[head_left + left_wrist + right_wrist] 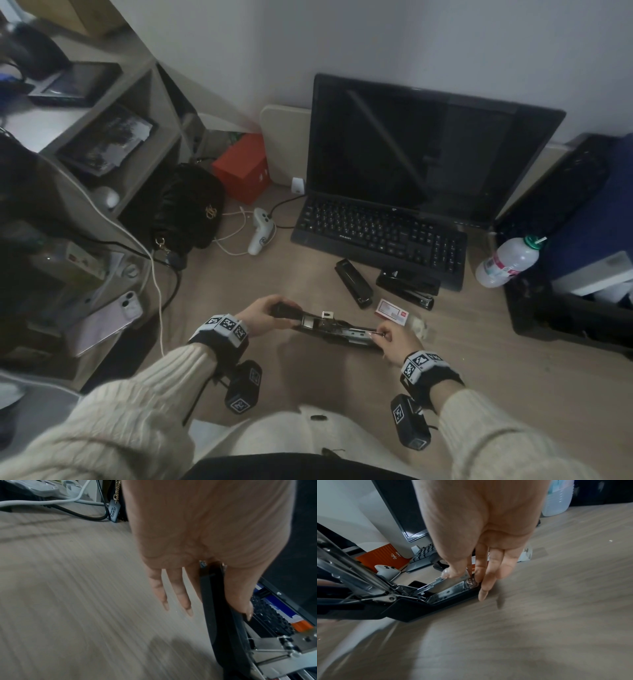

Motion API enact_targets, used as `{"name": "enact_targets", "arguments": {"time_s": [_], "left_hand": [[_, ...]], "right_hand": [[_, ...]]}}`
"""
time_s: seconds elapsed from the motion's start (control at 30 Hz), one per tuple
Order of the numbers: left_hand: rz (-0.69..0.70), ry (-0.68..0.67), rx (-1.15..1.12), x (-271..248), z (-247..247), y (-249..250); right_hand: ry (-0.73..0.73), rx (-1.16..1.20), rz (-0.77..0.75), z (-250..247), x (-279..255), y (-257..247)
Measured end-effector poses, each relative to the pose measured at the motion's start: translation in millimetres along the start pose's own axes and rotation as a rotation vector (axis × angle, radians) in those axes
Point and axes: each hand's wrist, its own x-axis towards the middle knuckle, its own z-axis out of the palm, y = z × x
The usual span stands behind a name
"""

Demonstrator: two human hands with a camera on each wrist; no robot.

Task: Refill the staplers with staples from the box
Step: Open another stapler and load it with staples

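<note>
A black stapler point(329, 325) lies swung wide open on the desk in front of me, its metal magazine point(448, 586) exposed. My left hand point(270, 313) grips the flipped-back black top arm point(221, 608) between thumb and fingers. My right hand point(388, 339) pinches a thin strip of staples point(468, 573) at the front end of the magazine. Two more black staplers point(352, 282) point(407, 287) lie shut in front of the keyboard. The small white and red staple box point(392, 311) sits just beyond my right hand.
A black keyboard point(380, 236) and dark monitor point(418, 147) stand behind the staplers. A white bottle point(507, 262) is at the right, a white controller point(260, 229), black bag point(188, 205) and cables at the left. A crumpled white scrap point(419, 327) lies by the box.
</note>
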Motion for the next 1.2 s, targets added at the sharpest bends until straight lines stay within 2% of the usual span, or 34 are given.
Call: {"name": "enact_targets", "arguments": {"time_s": [0.63, 0.7, 0.83, 0.9, 1.07, 1.2], "left_hand": [[-0.021, -0.045, 0.04, 4, -4, 14], [-0.016, -0.045, 0.016, 8, -4, 15], [-0.021, -0.018, -0.03, 14, -2, 25], [-0.012, 0.007, -0.035, 19, -1, 31], [0.014, 0.027, 0.008, 35, 2, 36], [0.032, 0.024, 0.061, 46, 5, 43]], "right_hand": [[-0.053, -0.008, 0.023, -7, -1, -5], [0.004, -0.038, 0.016, -13, -3, -5], [0.21, -0.063, 0.051, -25, -1, 1], [0.247, -0.092, 0.057, -29, 3, 9], [0.184, -0.241, 0.155, -35, 12, 27], [0.108, -0.232, 0.195, -31, 18, 32]]}}
